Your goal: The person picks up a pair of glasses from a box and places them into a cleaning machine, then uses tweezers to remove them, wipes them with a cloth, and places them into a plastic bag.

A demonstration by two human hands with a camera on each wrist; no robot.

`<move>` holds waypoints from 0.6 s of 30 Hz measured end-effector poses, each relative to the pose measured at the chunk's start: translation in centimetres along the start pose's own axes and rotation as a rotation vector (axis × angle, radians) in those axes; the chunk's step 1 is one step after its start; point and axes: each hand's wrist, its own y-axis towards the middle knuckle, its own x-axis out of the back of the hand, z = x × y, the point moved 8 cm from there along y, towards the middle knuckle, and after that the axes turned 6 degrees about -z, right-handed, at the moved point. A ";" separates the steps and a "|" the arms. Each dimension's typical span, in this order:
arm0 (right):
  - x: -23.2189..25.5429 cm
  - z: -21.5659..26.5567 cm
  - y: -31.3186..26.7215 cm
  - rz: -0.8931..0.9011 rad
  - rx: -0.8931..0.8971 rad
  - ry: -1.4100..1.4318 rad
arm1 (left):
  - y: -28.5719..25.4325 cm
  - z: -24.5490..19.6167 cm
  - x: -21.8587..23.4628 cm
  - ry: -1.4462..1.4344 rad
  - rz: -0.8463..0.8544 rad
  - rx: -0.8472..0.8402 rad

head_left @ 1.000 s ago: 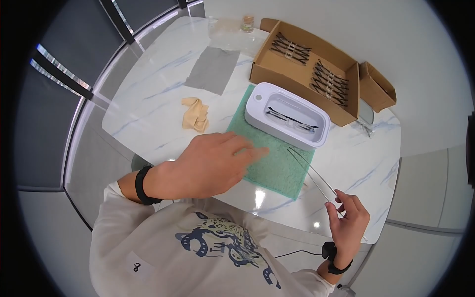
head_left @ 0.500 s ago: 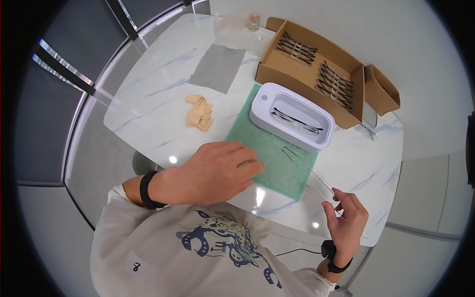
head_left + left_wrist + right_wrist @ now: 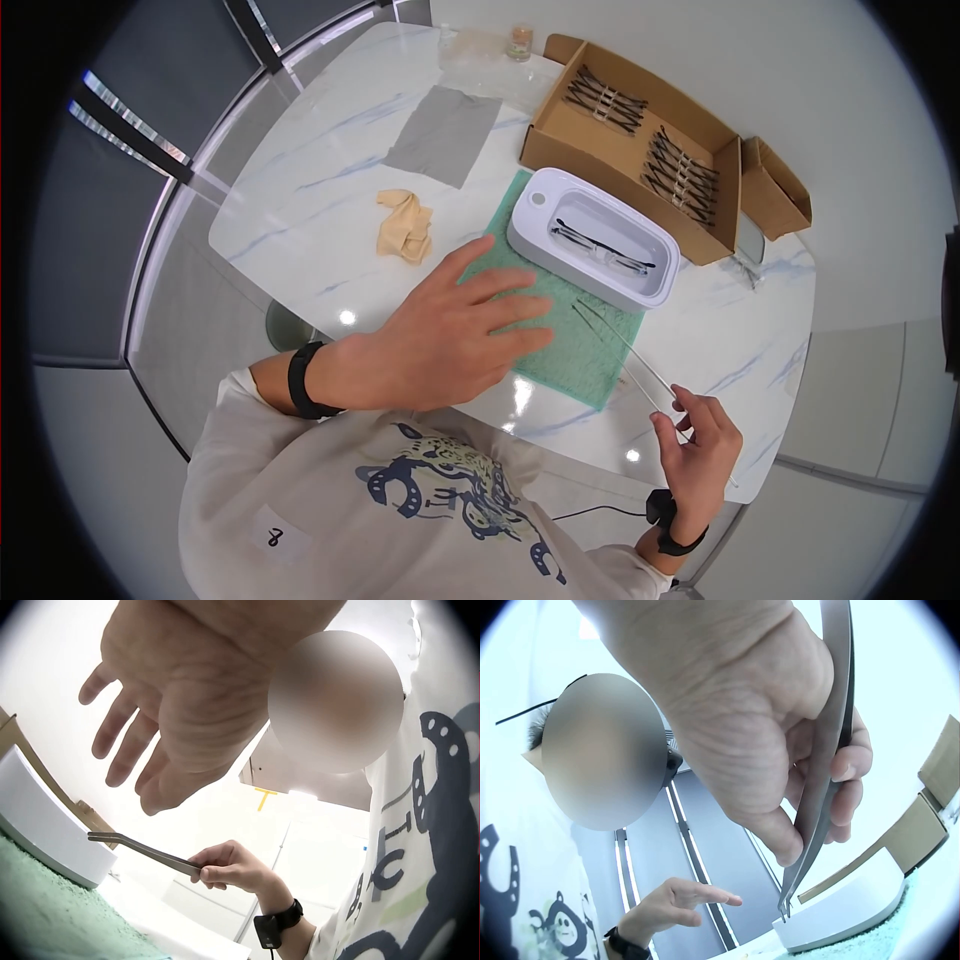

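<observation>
My right hand (image 3: pixel 700 450) pinches long metal tweezers (image 3: pixel 650 372) between thumb and fingers, their tips over the green cloth (image 3: pixel 570 350). In the right wrist view the tweezers (image 3: pixel 825 765) run through the right hand (image 3: pixel 742 712), tips close together. My left hand (image 3: pixel 440 335) hovers with spread fingers over the cloth's left part, holding nothing; the left wrist view shows that hand's palm (image 3: pixel 187 697). A white oblong basin (image 3: pixel 530 235) stands on the cloth's far part, with dark-armed glasses (image 3: pixel 605 250) lying inside.
Behind the basin is a cardboard box (image 3: pixel 620 180) with several bundled glasses; a smaller box (image 3: pixel 772 190) stands to its right. A beige cloth (image 3: pixel 404 228) and a grey cloth (image 3: pixel 445 135) lie on the left. A small jar (image 3: pixel 520 43) is at the back.
My left hand's fingers have spread apart from a more bent pose. The right hand still pinches the tweezers, nearly in place. The view has shifted slightly.
</observation>
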 end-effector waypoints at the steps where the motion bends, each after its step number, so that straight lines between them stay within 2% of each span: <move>1: 0.0 0.0 0.0 0.003 -0.003 0.000 | -0.1 0.0 0.0 -0.022 -0.002 0.002; 18: -0.5 0.1 0.4 0.013 -0.010 0.002 | -0.4 0.8 -0.5 -0.107 -0.018 0.032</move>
